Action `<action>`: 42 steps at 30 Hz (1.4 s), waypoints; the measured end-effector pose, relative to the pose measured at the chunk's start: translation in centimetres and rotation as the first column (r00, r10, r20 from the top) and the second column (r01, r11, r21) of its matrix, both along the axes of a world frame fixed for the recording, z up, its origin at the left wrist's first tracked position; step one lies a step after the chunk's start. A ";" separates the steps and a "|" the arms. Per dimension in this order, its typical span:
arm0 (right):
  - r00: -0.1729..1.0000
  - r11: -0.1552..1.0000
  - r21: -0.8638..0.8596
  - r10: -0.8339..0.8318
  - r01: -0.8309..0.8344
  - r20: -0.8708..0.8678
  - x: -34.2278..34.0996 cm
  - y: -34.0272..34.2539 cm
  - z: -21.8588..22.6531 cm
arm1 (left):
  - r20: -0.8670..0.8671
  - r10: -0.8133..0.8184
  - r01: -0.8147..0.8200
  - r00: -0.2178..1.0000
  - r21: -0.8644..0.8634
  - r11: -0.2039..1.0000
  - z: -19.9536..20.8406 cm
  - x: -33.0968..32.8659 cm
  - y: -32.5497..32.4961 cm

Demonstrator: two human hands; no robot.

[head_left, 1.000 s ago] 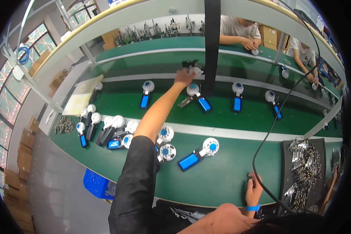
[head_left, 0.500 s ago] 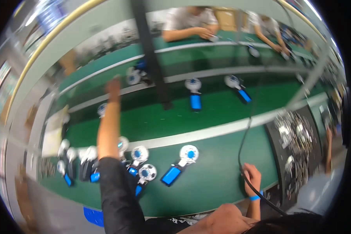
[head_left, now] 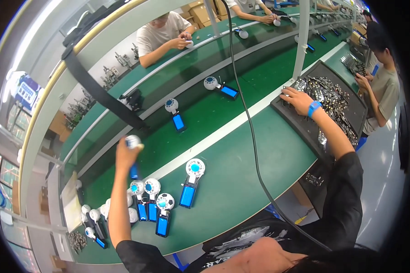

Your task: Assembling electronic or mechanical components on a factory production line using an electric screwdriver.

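Observation:
My left hand (head_left: 126, 154) is closed around a white-headed device (head_left: 133, 141) over the near side of the green belt; a blue part of it hangs below my fingers. My right hand (head_left: 298, 101) lies with fingers stretched over the near-left corner of a black tray (head_left: 292, 125), beside a heap of small metal and black parts (head_left: 332, 98). A similar device with a round white head and blue block (head_left: 187, 194) lies alone on the green table (head_left: 232, 182). Several more, including a football-patterned one (head_left: 165, 201), lie grouped near my left forearm.
Two devices (head_left: 178, 122) (head_left: 228, 92) lie on the green belt (head_left: 198, 125) beyond a white rail. A black cable (head_left: 253, 136) hangs across the middle. A dark post (head_left: 100, 95) leans at the left. Co-workers sit across the belt; another person (head_left: 382, 86) stands at the right.
My left hand has drawn back from the far side of the belt and now holds a device. My right hand has moved from the table's near edge to the tray. The view has turned right.

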State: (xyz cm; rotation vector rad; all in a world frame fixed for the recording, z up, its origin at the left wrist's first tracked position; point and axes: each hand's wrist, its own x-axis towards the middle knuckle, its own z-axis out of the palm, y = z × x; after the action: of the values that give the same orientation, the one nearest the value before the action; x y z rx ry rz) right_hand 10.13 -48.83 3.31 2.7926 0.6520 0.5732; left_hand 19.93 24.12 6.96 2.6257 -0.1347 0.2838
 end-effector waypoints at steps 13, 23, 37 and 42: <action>0.991 0.971 0.216 0.079 -0.100 0.106 0.8 -0.2 2.4 | -0.033 -0.373 0.347 0.927 -0.299 0.889 -6.7 -19.2 -25.6; 0.870 0.215 0.928 0.334 0.303 -0.362 -16.6 23.2 -5.0 | -0.295 -0.267 0.117 0.918 -0.441 0.890 -6.7 -20.3 -24.1; 0.789 0.145 0.927 0.491 0.345 -0.370 -12.8 30.1 -3.6 | 0.186 -0.527 0.538 0.829 -0.522 0.662 -8.5 -19.3 -21.6; 0.840 0.038 0.960 0.475 0.277 -0.261 -14.3 29.3 -4.7 | 0.209 -0.559 0.583 0.802 -0.471 0.661 -8.0 -19.4 -21.5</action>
State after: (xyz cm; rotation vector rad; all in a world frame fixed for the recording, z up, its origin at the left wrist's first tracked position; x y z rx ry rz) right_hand -4.15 -19.48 -1.37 4.5201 0.6877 0.1939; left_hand 0.54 2.58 -1.07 1.9088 -0.7809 0.1270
